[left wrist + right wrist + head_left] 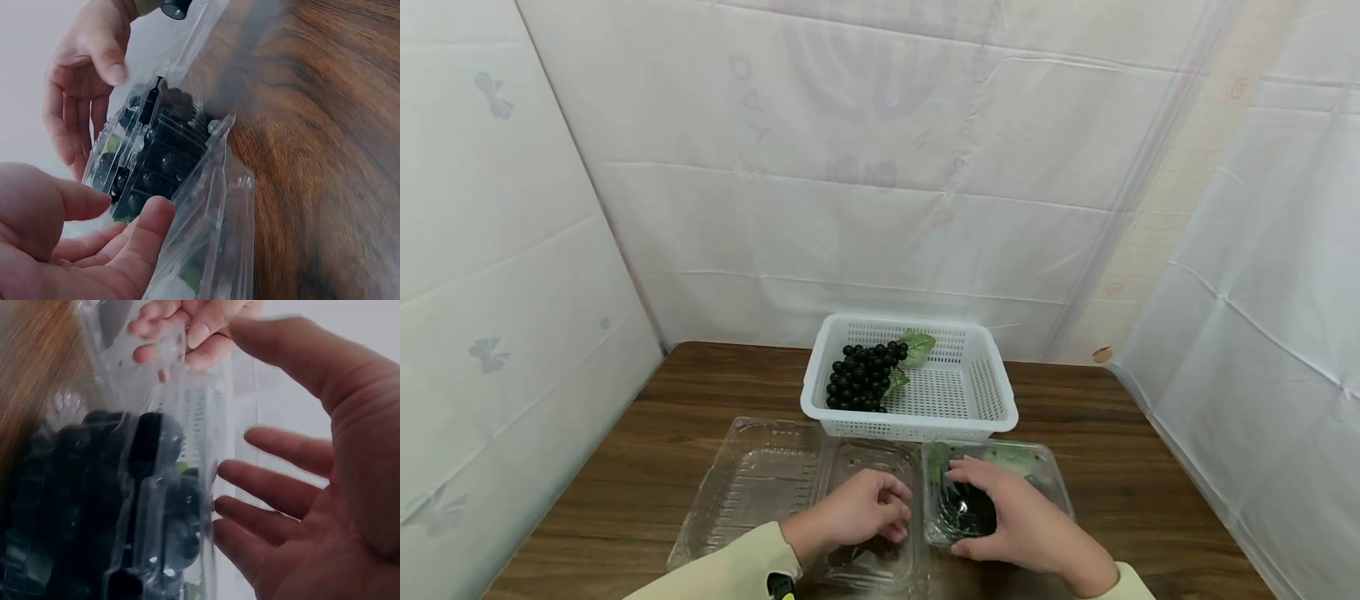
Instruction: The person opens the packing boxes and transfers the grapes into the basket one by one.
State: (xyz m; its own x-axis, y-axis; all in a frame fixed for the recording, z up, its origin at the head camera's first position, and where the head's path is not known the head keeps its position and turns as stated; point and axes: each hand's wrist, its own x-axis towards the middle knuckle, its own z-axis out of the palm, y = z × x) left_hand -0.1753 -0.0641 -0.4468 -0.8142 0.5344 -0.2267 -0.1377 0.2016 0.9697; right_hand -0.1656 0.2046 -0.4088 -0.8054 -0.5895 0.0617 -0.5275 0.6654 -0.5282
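Note:
Dark grapes [966, 507] with green leaves lie in a clear plastic clamshell box [1051, 468] at the right front. My right hand [1026, 518] spreads over this box, thumb and fingers apart; in the right wrist view its straight fingertips [234, 472] are at the box's side. Whether they touch it, I cannot tell. My left hand [867, 507] hovers over a clear plastic tray [880, 458] left of the box, its fingers loosely bent around nothing. In the left wrist view, the left hand [94, 250] is near the grape-filled box [165, 156].
Behind the boxes stands a white perforated basket [992, 392] holding another bunch of dark grapes [861, 379] with leaves. A further clear plastic tray [760, 475] lies at the left on the brown wooden table [617, 500]. Pale sheets [865, 208] hang around the table.

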